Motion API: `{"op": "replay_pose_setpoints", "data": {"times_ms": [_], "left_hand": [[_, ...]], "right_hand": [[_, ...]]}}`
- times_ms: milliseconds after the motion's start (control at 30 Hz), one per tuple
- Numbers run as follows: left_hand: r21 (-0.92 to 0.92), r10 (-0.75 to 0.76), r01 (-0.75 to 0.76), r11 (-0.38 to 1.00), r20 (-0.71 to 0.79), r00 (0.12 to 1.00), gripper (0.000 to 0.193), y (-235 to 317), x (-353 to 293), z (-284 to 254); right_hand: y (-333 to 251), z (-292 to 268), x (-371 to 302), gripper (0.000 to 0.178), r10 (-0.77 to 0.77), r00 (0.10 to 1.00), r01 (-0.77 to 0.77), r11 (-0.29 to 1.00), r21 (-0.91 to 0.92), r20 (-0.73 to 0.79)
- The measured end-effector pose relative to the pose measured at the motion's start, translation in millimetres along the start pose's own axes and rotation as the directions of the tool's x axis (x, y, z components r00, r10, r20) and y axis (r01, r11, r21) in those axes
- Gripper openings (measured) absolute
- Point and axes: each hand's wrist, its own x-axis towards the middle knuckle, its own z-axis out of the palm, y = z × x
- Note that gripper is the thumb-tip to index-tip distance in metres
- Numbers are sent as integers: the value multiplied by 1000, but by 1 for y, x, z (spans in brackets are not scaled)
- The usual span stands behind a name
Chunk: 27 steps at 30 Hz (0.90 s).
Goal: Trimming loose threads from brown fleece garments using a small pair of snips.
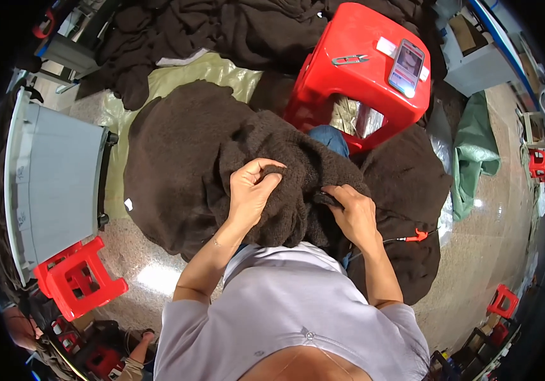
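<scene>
A dark brown knitted garment (304,155) lies bunched across my lap. My left hand (247,195) pinches a fold of it between thumb and fingers, left of the middle. To the right, my right hand (356,217) has its fingers closed on another part of the same knit, near a dark opening or edge. What lies under the right fingers is partly hidden. Larger heaps of the same brown knitwear flank me: a rounded pile (171,146) on the left and another pile (406,174) on the right.
Ahead stands a red plastic stool (320,70) bearing thread snips (350,60) and a phone (406,68). An orange-red tool (417,235) on a thin line rests on the right pile. At left are a grey wheeled bin (63,178), red stools (98,289) and another person's arm (138,352).
</scene>
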Motion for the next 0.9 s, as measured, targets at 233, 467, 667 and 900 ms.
{"op": "replay_pose_setpoints", "data": {"times_ms": [233, 467, 667, 900], "left_hand": [[37, -69, 68, 997, 30, 997, 15, -11, 2, 1], [-10, 60, -60, 998, 10, 998, 21, -4, 2, 2], [20, 114, -115, 993, 63, 992, 23, 12, -1, 9], [33, 85, -80, 996, -176, 981, 17, -28, 13, 3]], "right_hand": [[-35, -7, 19, 39, -270, 959, 283, 917, 281, -87], [-42, 4, 35, 34, -352, 920, 385, 892, 237, -171], [-30, 13, 45, 27, -341, 939, 336, 888, 313, -39], [-45, 34, 36, 19, -328, 943, 324, 872, 366, -53]]}}
